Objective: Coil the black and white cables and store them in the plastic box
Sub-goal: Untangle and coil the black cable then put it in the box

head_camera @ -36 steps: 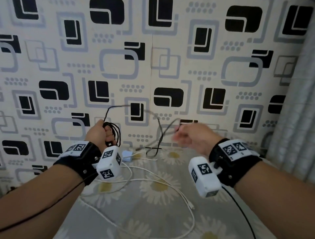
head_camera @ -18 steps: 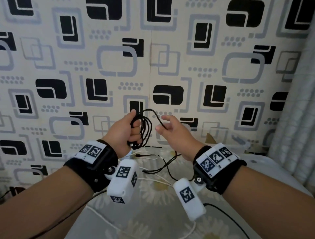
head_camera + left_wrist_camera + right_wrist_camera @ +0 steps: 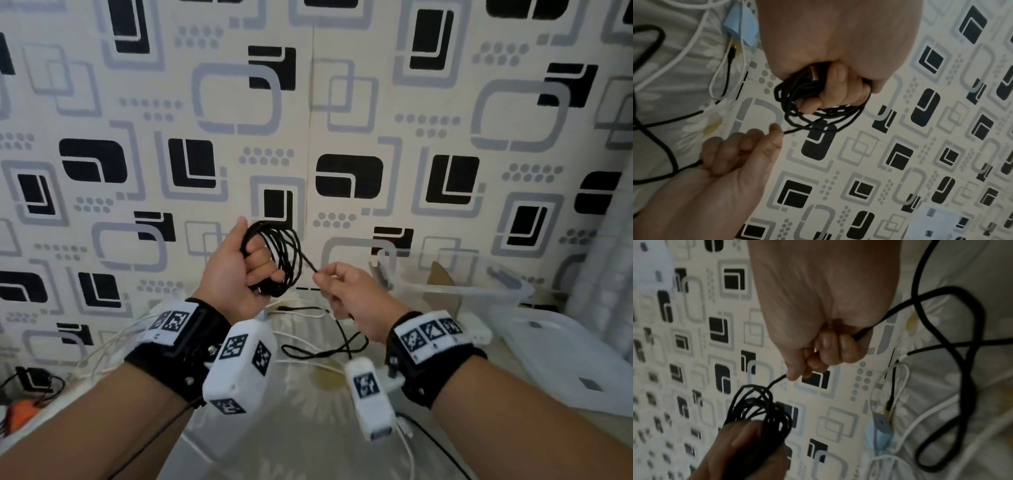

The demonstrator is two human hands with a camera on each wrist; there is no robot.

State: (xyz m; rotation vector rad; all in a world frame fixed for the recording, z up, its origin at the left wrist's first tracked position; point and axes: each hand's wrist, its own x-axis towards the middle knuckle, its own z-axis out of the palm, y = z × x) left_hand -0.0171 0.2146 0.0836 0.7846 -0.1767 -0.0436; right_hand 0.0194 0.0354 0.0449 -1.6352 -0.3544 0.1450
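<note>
My left hand (image 3: 245,265) is raised in front of the wall and grips several loops of the black cable (image 3: 286,260), coiled round its fingers (image 3: 838,91). A USB plug end lies in that fist. Just to the right, my right hand (image 3: 342,291) pinches the free run of the black cable (image 3: 941,308) between thumb and fingers (image 3: 830,350); the tail drops in a loop onto the bed (image 3: 329,349). The white cable (image 3: 301,339) lies loose on the flowered sheet. The clear plastic box (image 3: 455,284) stands at the back right against the wall.
A small blue adapter (image 3: 740,30) lies on the sheet by the white cable. A white lid-like panel (image 3: 561,359) sits at the right beside a curtain. A black device with wires (image 3: 32,380) lies at the far left edge. The patterned wall stands close behind.
Both hands have come together and risen; the coil in my left hand has gained loops. My right hand, loose half a second ago, now pinches the cable near the coil.
</note>
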